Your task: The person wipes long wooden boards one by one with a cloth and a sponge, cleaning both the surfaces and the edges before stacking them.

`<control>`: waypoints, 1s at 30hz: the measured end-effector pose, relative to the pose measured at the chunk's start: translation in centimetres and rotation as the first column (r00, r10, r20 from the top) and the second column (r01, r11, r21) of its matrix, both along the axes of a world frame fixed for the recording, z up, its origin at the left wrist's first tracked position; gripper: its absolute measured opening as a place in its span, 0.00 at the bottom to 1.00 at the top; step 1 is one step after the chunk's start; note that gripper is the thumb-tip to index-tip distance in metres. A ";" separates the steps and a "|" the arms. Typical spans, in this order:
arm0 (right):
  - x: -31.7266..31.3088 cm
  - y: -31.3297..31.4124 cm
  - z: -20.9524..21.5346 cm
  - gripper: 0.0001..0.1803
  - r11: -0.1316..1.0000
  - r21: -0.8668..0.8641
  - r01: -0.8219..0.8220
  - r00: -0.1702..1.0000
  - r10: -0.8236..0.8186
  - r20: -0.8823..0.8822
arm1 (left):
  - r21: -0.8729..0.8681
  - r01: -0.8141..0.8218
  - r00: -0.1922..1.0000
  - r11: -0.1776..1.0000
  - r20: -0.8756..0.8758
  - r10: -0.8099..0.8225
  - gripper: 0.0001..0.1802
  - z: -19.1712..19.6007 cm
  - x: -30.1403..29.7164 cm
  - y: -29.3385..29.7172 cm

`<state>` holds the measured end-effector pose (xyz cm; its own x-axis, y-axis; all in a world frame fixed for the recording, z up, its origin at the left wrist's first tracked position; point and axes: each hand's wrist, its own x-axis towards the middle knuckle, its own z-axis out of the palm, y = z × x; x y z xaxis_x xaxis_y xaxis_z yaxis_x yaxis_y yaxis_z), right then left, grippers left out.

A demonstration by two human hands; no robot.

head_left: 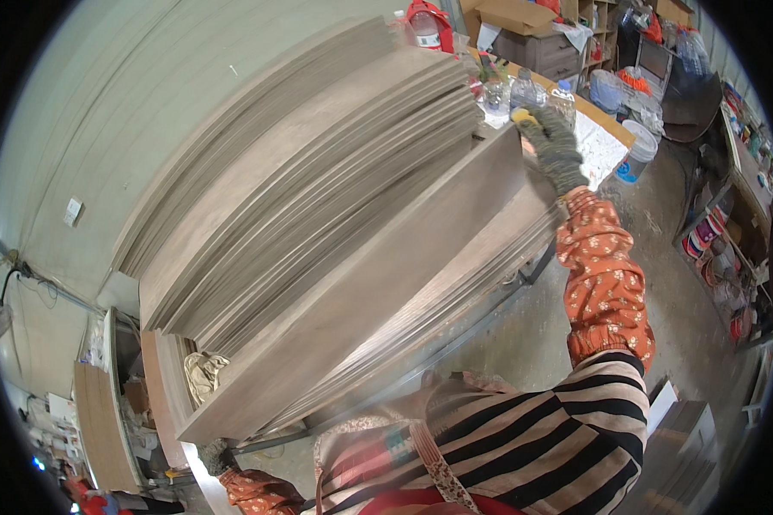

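A long grey-brown wooden board [378,287] is tilted up on edge over a stack of similar boards, slanting from lower left to upper right. My right hand [556,150], in a dark grey knit glove, is closed at the board's far right end. Something yellow [524,116] shows at its fingers; I cannot make out whether it is part of the glove. At the near left end, my left hand [217,457], also in a dark glove, holds the board's lower edge, its fingers mostly hidden. Behind the board stand rows of stacked boards [318,163].
A crumpled beige cloth [204,376] lies by the left end of the stack. Plastic bottles [522,88] stand on the table beyond my right hand. White buckets [640,148] sit on the floor at the right, near a cluttered shelf [739,163]. A pale wall [129,112] rises behind.
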<state>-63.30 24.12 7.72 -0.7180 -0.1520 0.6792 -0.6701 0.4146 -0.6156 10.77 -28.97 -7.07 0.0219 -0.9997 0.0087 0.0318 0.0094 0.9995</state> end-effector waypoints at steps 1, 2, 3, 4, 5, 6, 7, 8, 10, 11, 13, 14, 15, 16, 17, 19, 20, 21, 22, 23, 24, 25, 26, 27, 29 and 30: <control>-0.2 -0.8 -1.1 0.19 0.992 -0.001 0.124 0.991 -0.124 0.056 | 0.002 0.001 1.000 1.000 0.000 -0.001 0.20 0.2 -0.3 0.5; -0.2 -0.2 -1.6 0.20 0.994 0.033 0.103 0.986 -0.106 0.128 | 0.001 -0.009 1.000 1.000 0.000 0.009 0.20 0.6 -0.4 0.8; -0.1 0.4 -2.1 0.21 0.995 0.065 0.078 0.976 -0.090 0.200 | 0.010 -0.001 1.000 1.000 0.007 0.001 0.20 0.9 -0.4 1.4; -0.5 1.1 -2.4 0.21 0.997 0.036 0.062 0.962 -0.069 0.266 | 0.016 0.003 1.000 1.000 0.006 -0.003 0.21 1.0 -0.7 1.9; -1.1 2.1 -3.0 0.21 0.999 0.004 0.048 0.943 -0.047 0.329 | 0.030 0.010 1.000 1.000 0.002 -0.010 0.21 1.2 -0.7 2.5; -1.6 2.8 -3.3 0.22 0.999 -0.028 0.036 0.920 -0.022 0.391 | 0.038 0.019 1.000 0.999 0.002 -0.019 0.21 1.4 -0.9 3.1; -1.8 3.1 -3.1 0.22 0.997 -0.070 0.020 0.932 0.006 0.361 | 0.058 0.030 0.999 0.998 0.011 -0.031 0.22 1.5 -0.8 4.0; -2.1 3.3 -2.5 0.22 0.994 -0.112 0.004 0.943 0.033 0.330 | 0.075 0.044 0.999 0.996 0.013 -0.045 0.22 1.6 -0.9 4.6; -2.0 2.6 -2.5 0.21 1.000 0.018 -0.004 0.997 0.005 -0.082 | 0.113 0.074 0.997 0.991 0.023 -0.077 0.23 2.0 -1.3 6.2; -2.3 1.7 -2.0 0.22 0.999 0.011 -0.039 0.999 0.039 -0.001 | 0.132 0.098 0.994 0.986 0.028 -0.102 0.23 2.4 -1.7 6.7; -1.6 -1.1 -0.7 0.23 0.988 -0.130 -0.081 0.950 0.116 0.289 | 0.164 0.128 0.989 0.978 0.053 -0.138 0.24 3.2 -2.4 8.1; -1.7 -1.0 -0.8 0.23 0.995 -0.054 -0.081 0.957 0.092 0.276 | 0.178 0.153 0.985 0.972 0.051 -0.164 0.24 3.5 -2.8 8.5; -1.8 -0.9 -0.9 0.23 0.997 0.023 -0.080 0.963 0.071 0.261 | 0.187 0.174 0.981 0.967 0.052 -0.187 0.25 3.8 -3.4 8.9; -1.9 -1.1 -1.3 0.24 0.991 0.098 -0.087 0.967 0.061 0.247 | 0.201 0.187 0.978 0.962 0.055 -0.202 0.25 4.0 -3.5 9.6; -1.9 -0.7 -2.1 0.24 0.978 0.194 -0.077 0.973 0.032 0.228 | 0.214 0.200 0.974 0.956 0.061 -0.217 0.25 4.2 -3.7 10.3; -1.1 1.4 -4.5 0.24 0.920 0.387 -0.060 0.984 -0.010 0.177 | 0.243 0.222 0.967 0.944 0.071 -0.246 0.26 4.9 -3.6 11.7; -0.5 2.9 -4.8 0.23 0.878 0.473 -0.071 0.987 -0.006 0.160 | 0.256 0.235 0.963 0.937 0.070 -0.261 0.27 4.9 -3.8 12.2; 0.1 4.3 -4.6 0.23 0.826 0.558 -0.077 0.990 -0.001 0.139 | 0.274 0.249 0.959 0.929 0.063 -0.276 0.27 4.8 -3.9 12.6; 0.6 5.3 -3.8 0.23 0.784 0.618 -0.055 0.986 -0.056 0.159 | 0.289 0.263 0.955 0.921 0.058 -0.291 0.28 4.7 -4.0 13.0; 1.1 6.1 -2.9 0.23 0.739 0.673 -0.040 0.979 -0.108 0.176 | 0.299 0.273 0.951 0.914 0.060 -0.304 0.28 4.7 -4.2 13.4; 1.2 6.3 -2.4 0.23 0.688 0.726 -0.026 0.969 -0.160 0.187 | 0.312 0.276 0.949 0.909 0.059 -0.309 0.28 4.4 -4.3 13.9; 0.9 6.5 -2.6 0.23 0.757 0.653 -0.017 0.974 -0.136 0.183 | 0.315 0.286 0.946 0.905 0.061 -0.320 0.29 4.7 -4.7 14.4; 0.6 6.8 -2.9 0.23 0.819 0.574 -0.009 0.978 -0.113 0.176 | 0.319 0.294 0.942 0.901 0.063 -0.330 0.29 5.0 -5.0 14.9; 0.3 7.0 -3.2 0.23 0.872 0.489 -0.003 0.981 -0.092 0.169 | 0.324 0.301 0.938 0.897 0.067 -0.339 0.30 5.2 -5.2 15.3; 1.2 4.7 -3.9 0.22 0.913 0.402 0.073 0.993 -0.105 0.057 | 0.341 0.315 0.932 0.886 0.066 -0.357 0.31 5.3 -5.6 15.7; 1.5 3.6 -5.3 0.21 0.898 0.421 0.126 0.991 -0.132 -0.016 | 0.345 0.320 0.929 0.883 0.067 -0.363 0.31 5.2 -5.9 15.8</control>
<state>-61.83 27.70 2.39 -0.7588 -0.3264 0.5636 -0.5865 0.7187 -0.3734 4.91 -13.17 -1.86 -0.3014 -0.8928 -0.3348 -0.1521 -0.3016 0.9412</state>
